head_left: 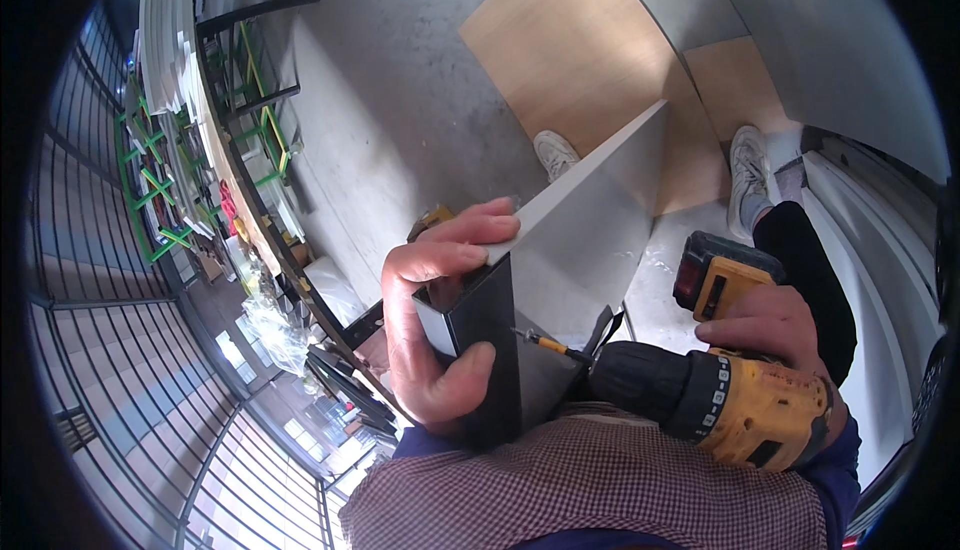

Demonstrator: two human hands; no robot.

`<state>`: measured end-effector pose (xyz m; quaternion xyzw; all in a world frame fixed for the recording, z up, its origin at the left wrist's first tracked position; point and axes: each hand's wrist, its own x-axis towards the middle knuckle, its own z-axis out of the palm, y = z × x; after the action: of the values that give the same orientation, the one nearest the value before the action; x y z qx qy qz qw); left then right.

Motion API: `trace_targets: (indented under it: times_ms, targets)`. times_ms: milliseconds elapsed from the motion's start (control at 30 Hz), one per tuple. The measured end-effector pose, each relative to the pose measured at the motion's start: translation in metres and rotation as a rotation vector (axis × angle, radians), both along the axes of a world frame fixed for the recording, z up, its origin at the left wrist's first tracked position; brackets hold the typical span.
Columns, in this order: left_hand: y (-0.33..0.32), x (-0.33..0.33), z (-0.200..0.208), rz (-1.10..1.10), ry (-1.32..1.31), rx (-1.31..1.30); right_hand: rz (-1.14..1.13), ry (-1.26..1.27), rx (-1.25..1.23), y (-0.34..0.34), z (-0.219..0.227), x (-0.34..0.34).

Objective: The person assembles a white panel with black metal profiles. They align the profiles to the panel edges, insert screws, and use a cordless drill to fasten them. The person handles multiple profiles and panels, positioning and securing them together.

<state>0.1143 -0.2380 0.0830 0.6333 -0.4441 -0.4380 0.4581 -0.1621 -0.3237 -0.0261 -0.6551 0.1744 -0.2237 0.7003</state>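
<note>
Before the checked garment [500, 485], a pale panel [590, 240] jutted away, a glossy black strip [490, 325] at its near end; the left hand [401, 342] pinched that end between thumb and fingers; the right hand [778, 322] curled round the grip of a yellow drill [745, 405], whose bit [548, 342] met or nearly met the strip, which could not be told; the panel looked stiff, its glossy faces perhaps slippery, best held by the edges; the drill seemed heavy, best taken by the handle; beneath lay grey floor [390, 100] and wooden sheets [575, 45]; a barred wall [110, 380] and cluttered rack [244, 175] stood leftward.
</note>
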Motion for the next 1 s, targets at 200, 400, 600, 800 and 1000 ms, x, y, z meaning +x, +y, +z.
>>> trace_targets:
  times_ms: [200, 400, 600, 800, 1000]
  targets:
    - [0.002, 0.001, -0.003, 0.004, 0.054, -0.018, 0.053, 0.128, -0.06, -0.009, 0.015, -0.002]
    - [-0.001, 0.007, -0.007, -0.032, 0.067, -0.046, 0.125, 0.164, -0.032, -0.007, 0.01, -0.006]
    - [0.001, 0.011, -0.01, 0.005, 0.054, -0.082, 0.151, 0.183, -0.13, -0.006, 0.011, -0.001]
    - [0.002, 0.016, -0.009, 0.001, 0.047, -0.083, 0.113, 0.207, -0.184, -0.01, 0.017, 0.001]
    - [0.0, 0.01, -0.009, 0.047, 0.056, -0.086, 0.087, 0.191, -0.131, -0.011, 0.018, 0.005]
